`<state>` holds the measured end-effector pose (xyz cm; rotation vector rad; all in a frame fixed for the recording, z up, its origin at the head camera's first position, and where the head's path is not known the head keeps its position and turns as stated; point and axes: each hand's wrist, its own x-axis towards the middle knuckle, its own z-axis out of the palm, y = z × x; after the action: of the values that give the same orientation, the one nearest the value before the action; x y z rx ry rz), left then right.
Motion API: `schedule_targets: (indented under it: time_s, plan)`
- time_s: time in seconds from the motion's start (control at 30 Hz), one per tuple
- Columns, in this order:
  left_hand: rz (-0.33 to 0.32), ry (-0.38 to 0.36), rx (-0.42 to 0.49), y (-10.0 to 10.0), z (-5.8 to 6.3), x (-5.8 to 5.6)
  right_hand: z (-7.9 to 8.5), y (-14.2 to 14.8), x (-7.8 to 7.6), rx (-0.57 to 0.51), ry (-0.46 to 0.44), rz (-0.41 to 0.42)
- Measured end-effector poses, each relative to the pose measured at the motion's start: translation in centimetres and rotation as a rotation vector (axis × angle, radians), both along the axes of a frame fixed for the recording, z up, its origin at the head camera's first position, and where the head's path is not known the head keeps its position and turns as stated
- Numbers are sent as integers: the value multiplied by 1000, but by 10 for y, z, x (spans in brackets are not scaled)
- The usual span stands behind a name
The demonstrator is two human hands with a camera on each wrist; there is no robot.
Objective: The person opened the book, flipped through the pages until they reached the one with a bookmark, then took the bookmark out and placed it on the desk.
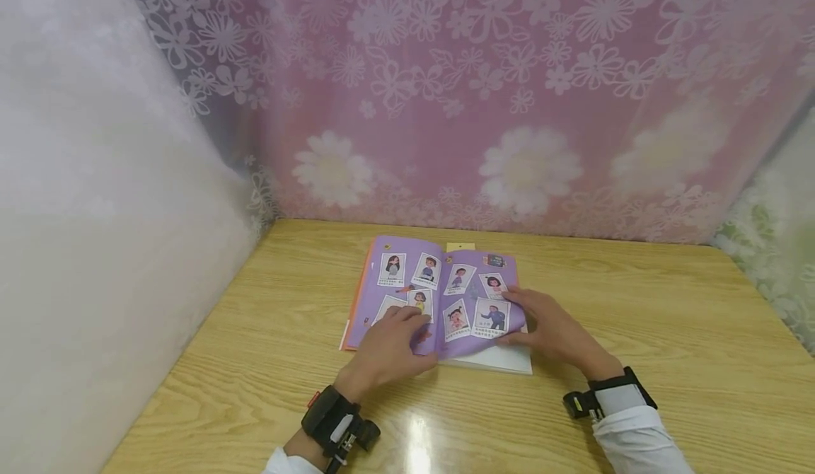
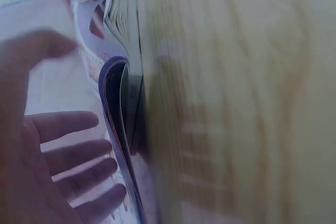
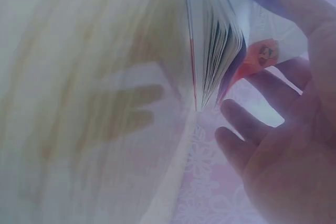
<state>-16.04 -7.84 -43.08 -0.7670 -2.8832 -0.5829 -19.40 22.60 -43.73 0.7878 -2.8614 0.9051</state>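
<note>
A book (image 1: 363,297) with purple pages lies spread on the wooden table, its pages printed with cartoon figures in white frames. My left hand (image 1: 391,347) rests on the lower part of the left-hand page, and its fingers look straight and spread in the left wrist view. At the right edge of the book, my right hand (image 1: 560,329) pinches the purple page (image 1: 471,343), thumb on one side and fingers on the other. That page's lower right corner is lifted and bent, showing a white page (image 1: 503,359) beneath. The right wrist view shows the fanned page block (image 3: 218,45).
A small yellow tab (image 1: 460,246) sticks out behind the book's top edge. The wooden table (image 1: 255,361) meets a pink floral curtain (image 1: 433,141) at the back and a pale cloth (image 1: 114,212) on the left. Each wrist carries a strapped camera (image 1: 331,421).
</note>
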Motion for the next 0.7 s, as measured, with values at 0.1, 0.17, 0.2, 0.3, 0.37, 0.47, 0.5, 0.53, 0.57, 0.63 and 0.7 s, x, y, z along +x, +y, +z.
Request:
schedule_targets:
  time_s: [0.1, 0.17, 0.2, 0.3, 0.37, 0.47, 0.5, 0.53, 0.57, 0.63, 0.7]
  plan:
    - [25, -1, -17, 5, 0, 1, 1, -2, 0, -25, 57, -3]
    - [44, 2, -18, 8, -1, 1, 4, -3, 1, -37, 66, -11]
    - [49, 9, -19, 10, 0, 2, 5, -4, 1, -37, 67, -15]
    - [69, 24, -54, 17, 0, 2, 7, -6, 1, -43, 74, -25]
    - [77, 32, -82, 21, 0, 1, 9, -7, 1, -49, 88, -29]
    - [84, 58, -117, 25, 0, 1, 13, -10, 2, -57, 110, -34]
    - [85, 68, -123, 25, 0, 1, 15, -11, 2, -58, 104, -37]
    - [88, 76, -126, 26, 0, 1, 17, -12, 3, -56, 98, -41]
    - [89, 85, -128, 25, 1, 1, 18, -13, 3, -55, 91, -44]
    - [89, 97, -126, 25, 1, 1, 20, -14, 4, -53, 84, -49]
    - [79, 96, -112, 23, 1, 1, 21, -14, 5, -52, 80, -51]
